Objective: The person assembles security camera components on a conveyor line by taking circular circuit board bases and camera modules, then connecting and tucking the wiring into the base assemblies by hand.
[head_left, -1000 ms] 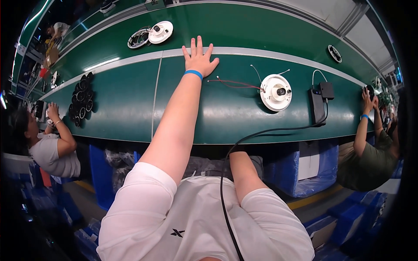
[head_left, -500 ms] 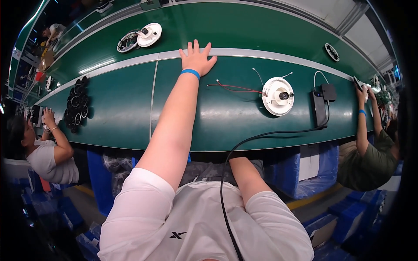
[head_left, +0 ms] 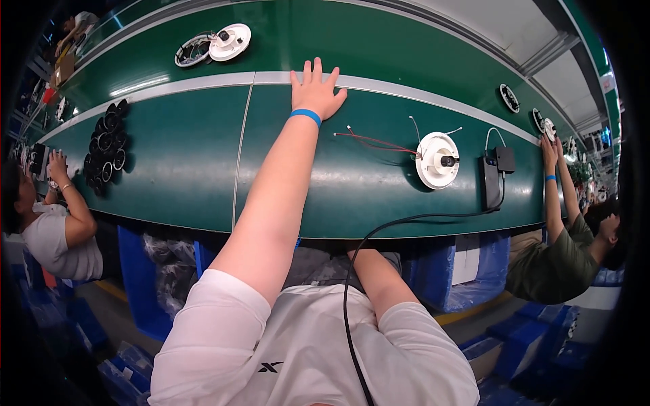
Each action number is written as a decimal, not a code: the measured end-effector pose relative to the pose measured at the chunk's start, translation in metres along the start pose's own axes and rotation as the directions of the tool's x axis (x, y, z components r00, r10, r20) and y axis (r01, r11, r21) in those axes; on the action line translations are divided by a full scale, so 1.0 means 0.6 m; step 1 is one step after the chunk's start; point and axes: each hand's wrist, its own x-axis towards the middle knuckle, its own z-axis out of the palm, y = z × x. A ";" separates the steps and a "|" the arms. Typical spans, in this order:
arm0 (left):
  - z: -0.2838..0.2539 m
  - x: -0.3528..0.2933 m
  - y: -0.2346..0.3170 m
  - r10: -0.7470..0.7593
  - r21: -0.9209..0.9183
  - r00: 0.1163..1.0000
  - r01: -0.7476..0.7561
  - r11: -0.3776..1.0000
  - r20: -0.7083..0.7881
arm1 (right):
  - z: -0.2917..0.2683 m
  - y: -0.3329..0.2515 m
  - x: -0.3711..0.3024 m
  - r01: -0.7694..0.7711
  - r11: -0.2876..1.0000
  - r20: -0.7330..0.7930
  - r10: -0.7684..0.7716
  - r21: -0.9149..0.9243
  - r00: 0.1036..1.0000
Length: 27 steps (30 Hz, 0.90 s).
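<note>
From my remote seat, I saw a person's left hand (head_left: 317, 93) reaching forward over a green bench (head_left: 183, 162), palm down, with fingers spread wide and holding nothing. It lay across the pale strip (head_left: 274, 78) along the bench's far edge, apparently for support, since the arm stretched nearly straight. A blue band (head_left: 306, 115) circled the wrist. The right forearm (head_left: 379, 274) ran under the near edge, so the right hand was hidden; I couldn't tell how its fingers stood.

The white disc (head_left: 428, 169) sat on the bench to the right of the left hand, well apart from it and untouched. Its lens (head_left: 448, 161) faced away from the bench top, probably to spare the glass. Red wires (head_left: 379, 143) trailed left from the disc and pale leads (head_left: 416, 127) rose behind it, fanned out, I judged, to keep their plugs free.

Farther right stood a black pack (head_left: 490, 184) with a small box (head_left: 505, 160) against it. A black cable (head_left: 406, 220) looped from there toward the person's white shirt (head_left: 311, 345) (slack enough, I thought, to let the head turn). Black rings (head_left: 105, 145) lay bunched at left, presumably to save room.
</note>
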 end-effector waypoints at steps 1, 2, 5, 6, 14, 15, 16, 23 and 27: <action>0.001 -0.001 0.001 -0.005 -0.006 1.000 0.005 1.000 0.006 | 0.002 0.001 -0.004 0.002 1.000 0.013 -0.002 0.001 1.000; 0.000 0.002 0.001 -0.002 -0.004 1.000 0.002 1.000 -0.008 | 0.001 0.002 -0.005 0.008 1.000 0.024 -0.008 0.001 1.000; -0.001 0.001 0.003 -0.003 -0.004 1.000 0.003 1.000 -0.017 | -0.001 0.002 -0.007 0.026 1.000 0.049 -0.027 0.006 0.998; -0.001 0.001 0.004 -0.002 -0.005 1.000 0.002 1.000 -0.016 | -0.003 0.002 -0.007 0.033 0.999 0.053 -0.033 0.009 0.998; 0.006 -0.015 -0.003 -0.027 -0.024 0.997 0.025 0.999 -0.075 | -0.028 -0.018 0.014 0.110 0.993 0.048 -0.111 0.038 0.993; 0.005 -0.017 -0.003 -0.031 -0.028 0.997 0.029 0.999 -0.066 | -0.036 -0.015 0.014 0.120 0.992 0.052 -0.122 0.037 0.991; 0.004 -0.017 -0.002 -0.035 -0.032 0.998 0.033 0.999 -0.055 | -0.043 -0.012 0.014 0.130 0.991 0.056 -0.132 0.036 0.990; -0.008 -0.017 -0.010 -0.041 -0.008 0.999 0.041 0.999 -0.031 | -0.085 0.021 -0.005 0.153 0.986 0.063 -0.157 0.065 0.986; -0.004 -0.011 -0.007 -0.029 0.015 0.999 0.029 0.999 -0.034 | -0.088 0.028 -0.012 0.155 0.979 0.026 -0.160 0.130 0.987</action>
